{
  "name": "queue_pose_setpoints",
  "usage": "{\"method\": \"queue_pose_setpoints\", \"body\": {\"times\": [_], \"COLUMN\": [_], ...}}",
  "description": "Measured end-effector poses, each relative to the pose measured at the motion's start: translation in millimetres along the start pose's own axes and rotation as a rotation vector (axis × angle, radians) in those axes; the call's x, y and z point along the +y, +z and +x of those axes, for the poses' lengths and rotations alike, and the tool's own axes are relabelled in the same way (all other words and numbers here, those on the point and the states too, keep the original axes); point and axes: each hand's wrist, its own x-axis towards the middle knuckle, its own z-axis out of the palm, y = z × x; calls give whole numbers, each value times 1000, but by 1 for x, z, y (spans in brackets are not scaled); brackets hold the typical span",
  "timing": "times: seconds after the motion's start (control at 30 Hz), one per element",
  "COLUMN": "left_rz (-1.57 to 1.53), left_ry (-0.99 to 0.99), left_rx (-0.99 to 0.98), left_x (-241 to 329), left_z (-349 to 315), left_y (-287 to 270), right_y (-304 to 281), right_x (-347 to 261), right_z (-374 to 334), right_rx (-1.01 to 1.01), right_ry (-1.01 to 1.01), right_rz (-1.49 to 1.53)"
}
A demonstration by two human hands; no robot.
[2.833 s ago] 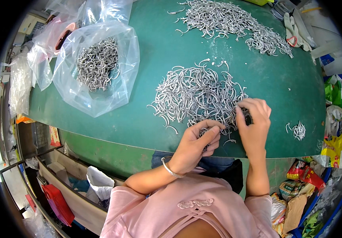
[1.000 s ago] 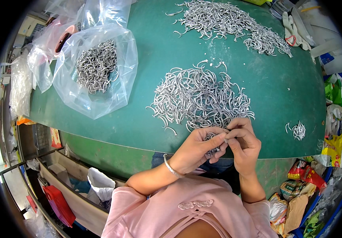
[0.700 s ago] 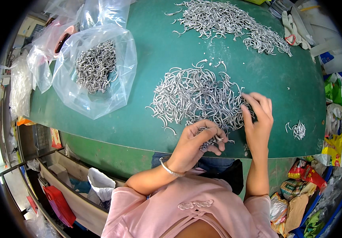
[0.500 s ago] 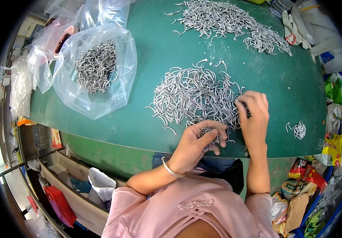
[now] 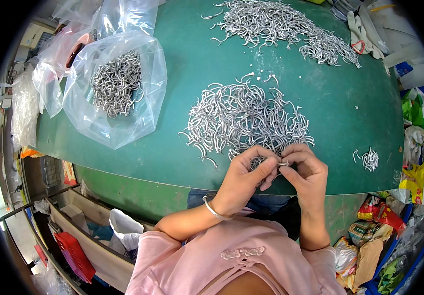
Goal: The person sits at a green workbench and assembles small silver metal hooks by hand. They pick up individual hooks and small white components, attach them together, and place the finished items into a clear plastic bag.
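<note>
Curved silvery metal pieces lie in a loose pile [image 5: 244, 115] on the green table [image 5: 182, 167], just beyond my hands. My left hand [image 5: 249, 174] is curled around a clutch of these pieces at the table's near edge, some showing between thumb and fingers. Close against it, my right hand [image 5: 305, 169] pinches a small curved metal piece [image 5: 284, 163] between thumb and fingertips, at the left hand's thumb tip. The inside of the left palm is partly hidden.
A clear plastic bag [image 5: 148, 105] at the left holds more of the curved pieces. A second pile [image 5: 266, 22] spreads at the far side, near white gloves [image 5: 362, 37]. A small heap [image 5: 370, 160] sits at the right. Drawers with a red basket [image 5: 74, 255] stand lower left.
My right hand has come from the pile's right side toward me and left, meeting the left hand with a metal piece in its pinch. The left hand has stayed nearly still.
</note>
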Motion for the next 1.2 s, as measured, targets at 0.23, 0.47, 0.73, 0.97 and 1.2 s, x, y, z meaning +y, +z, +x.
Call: {"method": "queue_pose_setpoints", "body": {"times": [0.23, 0.47, 0.73, 0.97, 1.2], "left_rz": [-49, 3, -76, -185, -14], "left_ry": [73, -2, -107, -78, -23], "left_rx": [41, -15, -18, -59, 79], "left_x": [0, 5, 4, -2, 6], "left_z": [-1, -3, -2, -1, -2], "left_y": [8, 1, 8, -3, 6], "right_y": [-18, -19, 0, -3, -28], "right_x": [8, 8, 7, -11, 12], "right_z": [33, 27, -9, 2, 29], "right_rx": [285, 276, 40, -34, 287], "right_ry": [-380, -250, -34, -334, -327], "right_rz": [-1074, -833, 162, -466, -933]}}
